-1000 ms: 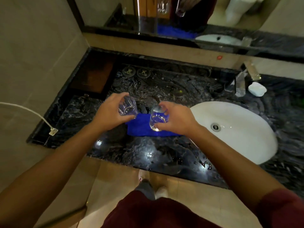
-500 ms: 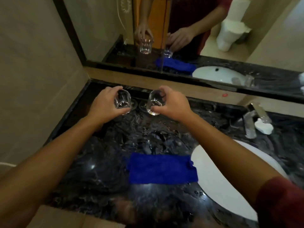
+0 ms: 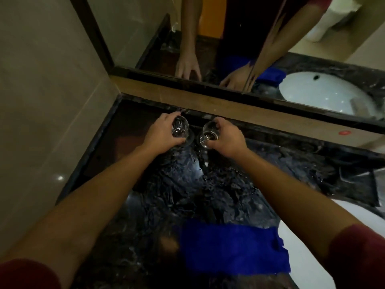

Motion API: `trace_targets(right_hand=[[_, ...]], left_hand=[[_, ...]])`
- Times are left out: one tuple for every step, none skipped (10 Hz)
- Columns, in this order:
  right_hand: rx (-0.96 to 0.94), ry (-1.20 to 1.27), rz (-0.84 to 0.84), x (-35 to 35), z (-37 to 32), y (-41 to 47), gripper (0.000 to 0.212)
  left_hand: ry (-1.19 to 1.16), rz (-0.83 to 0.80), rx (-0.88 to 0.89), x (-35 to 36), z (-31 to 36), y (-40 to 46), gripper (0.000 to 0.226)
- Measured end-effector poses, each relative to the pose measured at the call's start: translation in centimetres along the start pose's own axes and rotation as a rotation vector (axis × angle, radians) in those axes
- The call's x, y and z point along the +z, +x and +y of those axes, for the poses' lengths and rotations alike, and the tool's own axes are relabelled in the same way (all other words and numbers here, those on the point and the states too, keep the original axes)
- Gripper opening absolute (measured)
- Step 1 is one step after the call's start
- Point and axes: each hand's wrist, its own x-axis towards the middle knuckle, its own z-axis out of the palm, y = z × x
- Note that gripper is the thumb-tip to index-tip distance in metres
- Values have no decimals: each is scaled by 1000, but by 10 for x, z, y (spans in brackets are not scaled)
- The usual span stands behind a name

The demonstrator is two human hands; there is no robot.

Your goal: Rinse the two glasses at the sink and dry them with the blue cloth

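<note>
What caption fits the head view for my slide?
Left hand and right hand each hold a glass at the back of the marble counter, blue cloth nearer.

Two clear glossy glasses (image 3: 180,128) (image 3: 209,133) at the tabletop's back edge, polished black veined stone tabletop (image 3: 208,184) with wet sheen, fuzzy matt blue cloth (image 3: 233,249) at its front edge, smooth glossy white ceramic sink (image 3: 312,257), reflective mirror (image 3: 270,49), satin beige wall tiles (image 3: 41,101)

LOCATION: bathroom | EVIDENCE: white sink (image 3: 312,253) set in dark marble table (image 3: 208,190); wall mirror (image 3: 239,38); tiled wall (image 3: 41,90)
</note>
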Motion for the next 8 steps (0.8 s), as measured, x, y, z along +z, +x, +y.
trace_targets(right_hand=[[-11, -49, -36, 14, 2, 17, 92], [2, -49, -70, 19, 3, 23, 94], [24, -55, -69, 18, 5, 31, 93], [54, -40, -107, 20, 5, 37, 94], [84, -2, -192, 19, 7, 41, 97], [98, 20, -243, 16, 9, 42, 102], [106, 20, -233, 6, 4, 32, 105], [29, -46, -104, -19, 0, 17, 77]], left_hand=[[-4, -39, -1, 12, -10, 16, 99], [11, -74, 26, 17, -11, 24, 99], [9, -101, 6, 18, -13, 33, 100], [29, -153, -1, 21, -16, 39, 100], [70, -176, 20, 24, -15, 41, 98], [106, -194, 38, 24, -14, 41, 100], [69, -117, 51, 12, -7, 32, 100], [109, 18, 129, -8, 17, 27, 81]])
